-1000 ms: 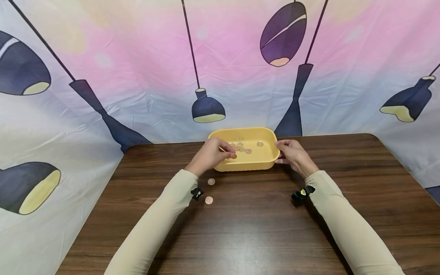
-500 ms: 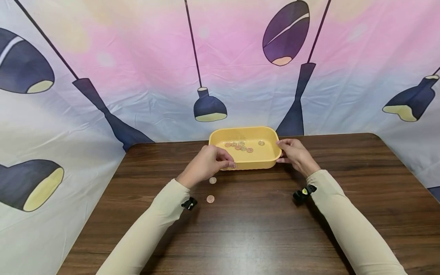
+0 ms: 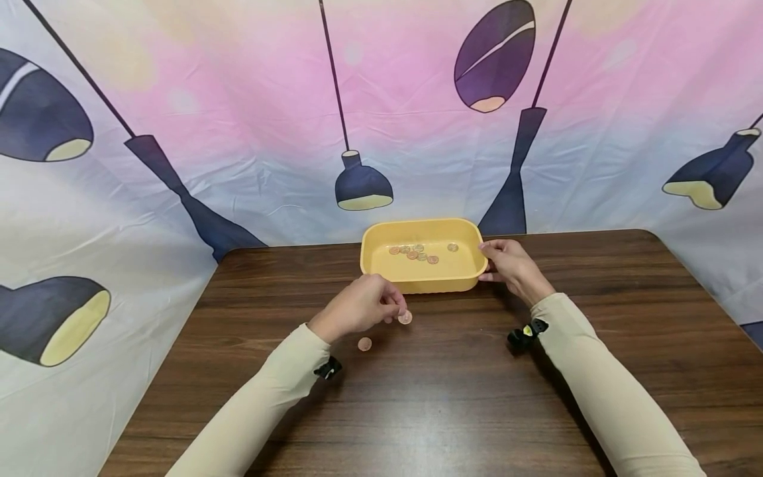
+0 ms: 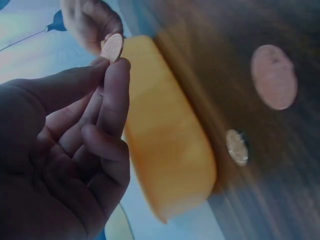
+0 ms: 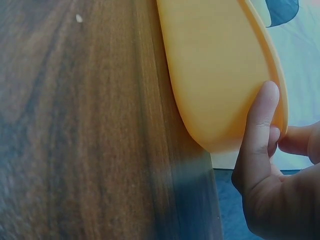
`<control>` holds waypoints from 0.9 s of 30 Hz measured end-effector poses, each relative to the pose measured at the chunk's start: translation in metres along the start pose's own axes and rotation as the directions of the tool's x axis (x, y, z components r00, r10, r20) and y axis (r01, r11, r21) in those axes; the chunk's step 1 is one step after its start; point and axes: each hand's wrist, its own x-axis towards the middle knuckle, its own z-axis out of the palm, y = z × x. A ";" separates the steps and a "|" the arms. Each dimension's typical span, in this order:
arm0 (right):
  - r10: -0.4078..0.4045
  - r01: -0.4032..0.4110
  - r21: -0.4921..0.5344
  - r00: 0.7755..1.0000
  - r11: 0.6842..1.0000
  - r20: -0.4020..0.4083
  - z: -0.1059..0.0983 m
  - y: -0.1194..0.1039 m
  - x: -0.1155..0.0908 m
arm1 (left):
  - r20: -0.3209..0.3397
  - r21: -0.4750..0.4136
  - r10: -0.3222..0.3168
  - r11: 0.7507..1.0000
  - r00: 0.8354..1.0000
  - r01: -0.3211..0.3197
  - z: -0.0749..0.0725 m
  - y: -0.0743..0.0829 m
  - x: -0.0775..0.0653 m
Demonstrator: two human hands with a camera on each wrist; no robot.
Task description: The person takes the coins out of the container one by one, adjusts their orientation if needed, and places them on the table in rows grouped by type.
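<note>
Between thumb and fingertip, my left hand (image 3: 365, 305) pinches a copper-coloured coin (image 4: 113, 48), just in front of a yellow plastic tray (image 3: 441, 286). My right hand (image 3: 511, 268) grips the tray's right end, its fingers (image 5: 262, 107) at the rim. Inside the tray lie several copper and paler coins, one of them a coin (image 3: 453, 248) apart at the right. On the table, a loose copper coin (image 3: 365, 344) lies below my left hand. The left wrist view shows a second loose coin (image 4: 237, 147) nearer the tray; my left hand hides it in the head view.
The dark wood-grain table (image 3: 441, 397) ends just behind the tray, where a printed curtain (image 3: 286, 132) with lamp pictures hangs. Dark wrist devices are worn at both sleeves, including the right wrist device (image 3: 526, 336).
My left hand has come out of the tray, over its front rim and towards me, carrying the coin. The right hand keeps its hold on the tray's end.
</note>
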 end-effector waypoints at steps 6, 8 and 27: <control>0.001 -0.001 -0.003 1.000 1.000 -0.001 0.000 0.000 0.000 | 0.084 0.035 -0.038 0.999 0.996 0.035 0.009 -0.007 -0.002; 0.001 -0.001 -0.004 1.000 1.000 -0.002 -0.001 0.000 0.000 | 0.116 0.034 -0.061 0.998 0.991 0.058 0.012 -0.007 -0.002; -0.011 0.011 -0.012 1.000 1.000 -0.001 -0.002 0.001 0.001 | 0.213 0.191 -0.113 0.979 0.971 0.072 0.023 -0.010 0.009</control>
